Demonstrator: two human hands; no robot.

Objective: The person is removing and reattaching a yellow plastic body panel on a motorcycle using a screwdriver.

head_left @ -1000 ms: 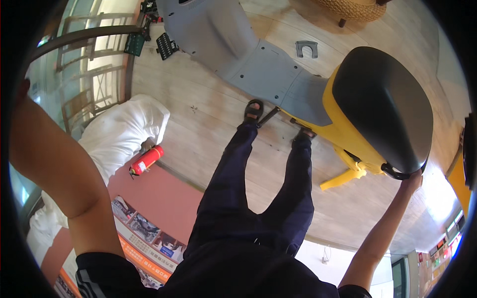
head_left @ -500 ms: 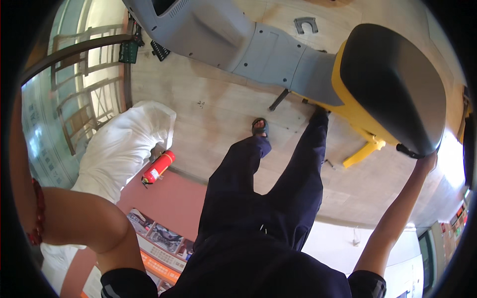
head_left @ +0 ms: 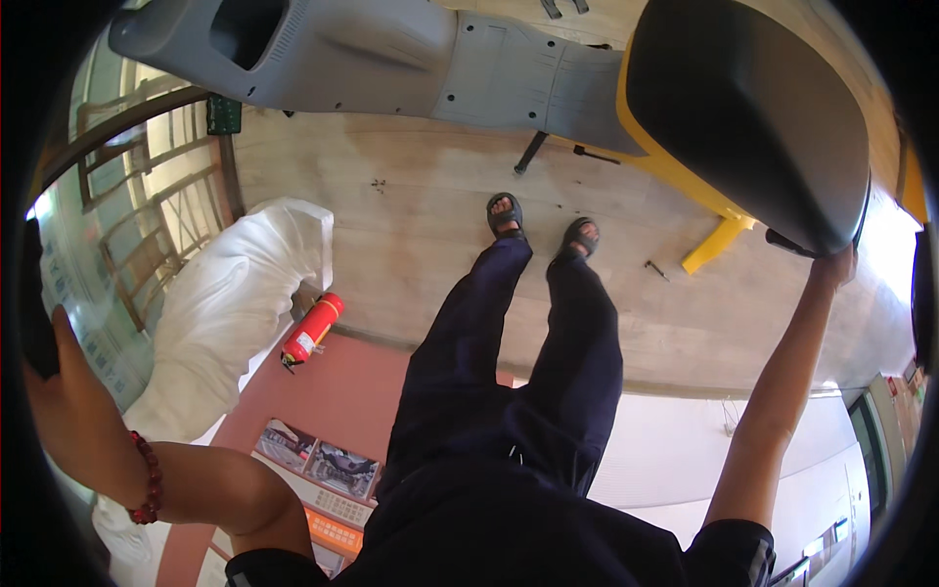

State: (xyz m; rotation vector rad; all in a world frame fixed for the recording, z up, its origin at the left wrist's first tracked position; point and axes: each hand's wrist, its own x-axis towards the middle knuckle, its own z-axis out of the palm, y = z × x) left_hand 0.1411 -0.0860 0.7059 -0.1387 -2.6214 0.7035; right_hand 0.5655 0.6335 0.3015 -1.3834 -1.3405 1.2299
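A scooter stretches across the top of the head view, with grey body panels (head_left: 504, 73), a broad black seat (head_left: 748, 122) and yellow lower bodywork. My right hand (head_left: 836, 266) is closed at the seat's rear end, around the black grab rail (head_left: 782, 243) there; most of the fingers are hidden under the seat. At the far left rim, my left hand (head_left: 64, 391) is wrapped against a dark, elongated object (head_left: 37, 308), cut off by the picture's edge. Its kind cannot be made out. A red bead bracelet (head_left: 147, 479) circles my left wrist.
A yellow stand leg (head_left: 719, 245) and a black side stand (head_left: 531, 154) reach down from the scooter. A small tool-like object (head_left: 655, 269) lies on the floor. To the left are a red fire extinguisher (head_left: 313, 331), a white cloth-covered object (head_left: 245, 284) and wooden chairs (head_left: 147, 254).
The scooter has shifted up and leftward in the view. My right foot has come out from beside it to near my left foot. My left hand has come into view.
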